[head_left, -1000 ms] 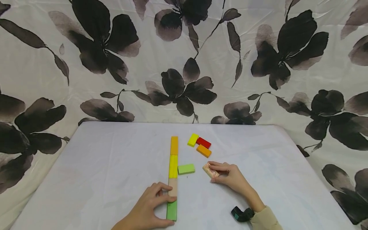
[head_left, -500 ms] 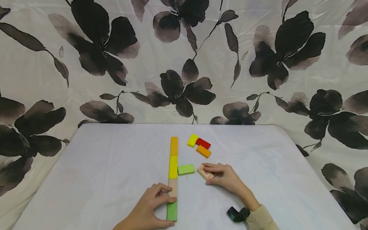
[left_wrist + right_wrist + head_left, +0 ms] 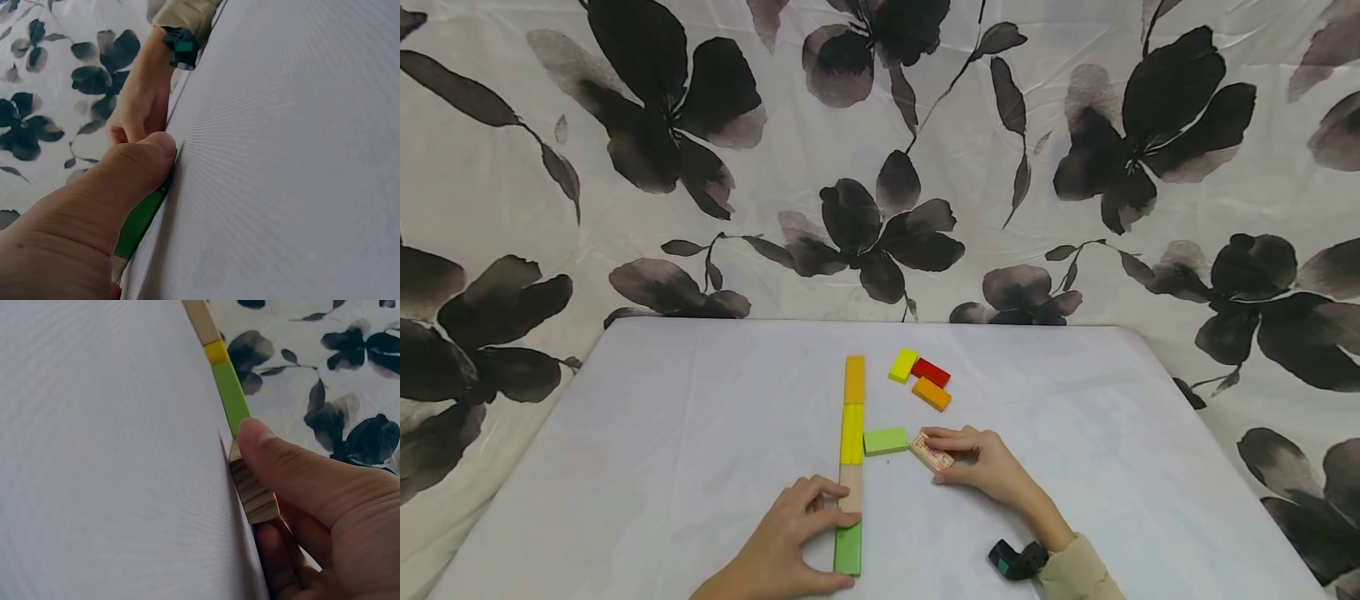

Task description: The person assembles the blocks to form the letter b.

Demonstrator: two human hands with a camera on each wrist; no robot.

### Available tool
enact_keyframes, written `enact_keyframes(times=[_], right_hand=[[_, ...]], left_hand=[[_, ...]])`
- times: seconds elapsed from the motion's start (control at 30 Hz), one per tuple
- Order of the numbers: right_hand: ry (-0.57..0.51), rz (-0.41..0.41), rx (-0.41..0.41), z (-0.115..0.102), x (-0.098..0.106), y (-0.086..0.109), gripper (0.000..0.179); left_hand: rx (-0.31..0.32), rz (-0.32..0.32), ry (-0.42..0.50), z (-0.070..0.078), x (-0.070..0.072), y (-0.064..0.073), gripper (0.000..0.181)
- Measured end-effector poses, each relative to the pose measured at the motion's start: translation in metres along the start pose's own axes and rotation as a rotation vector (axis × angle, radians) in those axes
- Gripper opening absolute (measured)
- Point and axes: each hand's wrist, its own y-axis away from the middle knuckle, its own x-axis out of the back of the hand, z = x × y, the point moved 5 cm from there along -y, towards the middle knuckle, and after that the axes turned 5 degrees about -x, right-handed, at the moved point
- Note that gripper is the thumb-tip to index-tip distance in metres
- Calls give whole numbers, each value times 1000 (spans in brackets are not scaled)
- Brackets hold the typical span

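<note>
My left hand (image 3: 786, 537) grips the green block (image 3: 848, 552) at the near end of a straight row. Its thumb is at the block's near end and its fingers reach over the joint with the plain wood block (image 3: 851, 482). Beyond come a yellow block (image 3: 852, 433) and an orange block (image 3: 854, 379). A light green block (image 3: 886, 442) lies crosswise against the row's right side. Between thumb and fingers, my right hand (image 3: 992, 468) pinches a wood block with a reddish pattern (image 3: 928, 454), its corner close to the light green block's right end. Striped grain shows on that wood block's end (image 3: 253, 494).
Behind my right hand lie loose blocks: a small yellow block (image 3: 902, 365), a red block (image 3: 932, 372) and a second orange block (image 3: 932, 394). All rest on a white-covered table (image 3: 700, 400). A flower-printed cloth (image 3: 1015, 167) hangs behind it.
My right hand has moved left with the patterned wood block, bringing it near the light green block. The left hand and the row have stayed in place.
</note>
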Motion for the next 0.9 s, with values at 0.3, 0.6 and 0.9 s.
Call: enact_keyframes(times=[0.3,0.6,0.9], right_hand=[[20,-8,-4,-24,-1,6,52],[21,1,26,5,-1,-1,51],[6,-14,43,7,-1,-2,49]], left_hand=[[8,-8,-1,0,1,0,53],[24,-14,-4,1,1,-1,53],[20,-9,1,1,1,-1,53]])
